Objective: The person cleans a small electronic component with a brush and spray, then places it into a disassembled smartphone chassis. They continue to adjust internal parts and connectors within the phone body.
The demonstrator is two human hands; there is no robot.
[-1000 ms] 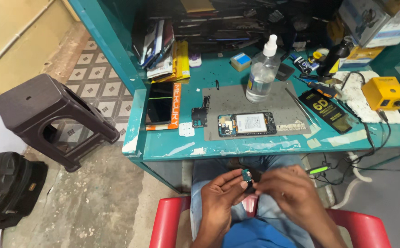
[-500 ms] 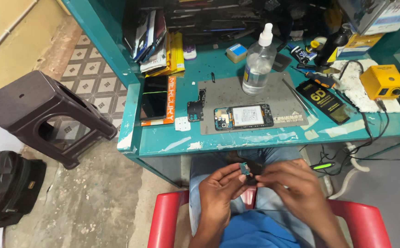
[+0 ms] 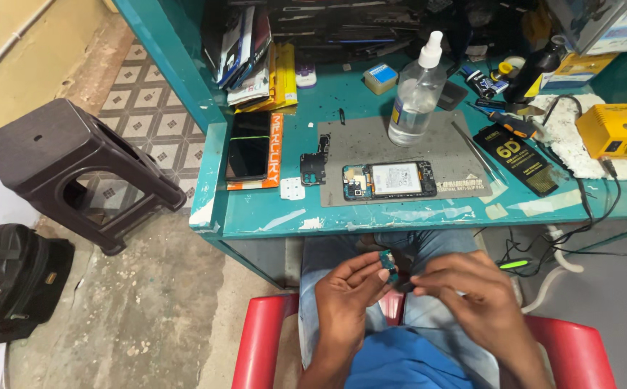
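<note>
So the person is sitting on a red chair (image 3: pixel 256 346) at a teal workbench (image 3: pixel 256 216), working down over the lap instead of on the bench. Left hand (image 3: pixel 346 295) is pinching a small teal-green circuit part (image 3: pixel 387 265) between thumb and fingertips, fingers curled in close around it, so closed on it rather than open. The part is sitting up at the tips of those fingers, long axis running roughly near-to-far and tilted a bit, just near of the bench edge. Right hand (image 3: pixel 464 295) is coming in from the right with its fingers bunched toward the same spot; it looks like it's meeting the lower end of the part or something tiny just below it, but honestly I can't tell if it's actually gripping anything. So the left hand is the one on the part, and the part is lying just left of the right fingertips. Up on the bench, well apart and farther away, an opened phone (image 3: pixel 389 180) is lying on a grey mat (image 3: pixel 371 144) with a clear spray bottle (image 3: pixel 415 94) standing behind it, and a yellow soldering station (image 3: pixel 612 130) is sitting far right. A dark plastic stool (image 3: pixel 61 166) is standing on the floor to the left.
</note>
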